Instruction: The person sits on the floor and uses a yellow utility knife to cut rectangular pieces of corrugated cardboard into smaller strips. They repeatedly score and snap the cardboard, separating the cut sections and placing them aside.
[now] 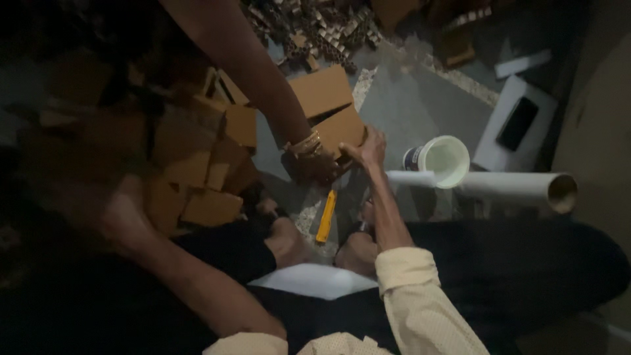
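A dim grey floor (407, 105) is carrying the work area, with a strip of speckled stone running across it. The person is sitting on this floor, legs in dark trousers stretching out to both sides.

The right hand (367, 150) is reaching forward, fingers closing on the near corner of a small brown cardboard box (328, 108) whose flaps are standing partly open. The box is resting on the floor, straight ahead of the person.

The left hand (121, 220) is lying low against a heap of cardboard pieces (197, 164) at the left; whether it is clenching anything cannot be told in the darkness.

Another person's hand (315, 164), wearing gold bangles at the wrist, is coming in from the top and touching the same box at its near edge.

A yellow utility knife (326, 217) is lying on the floor between the knees. A white cup (444, 160) is sitting just beside a long white tube (499, 186) to the right.
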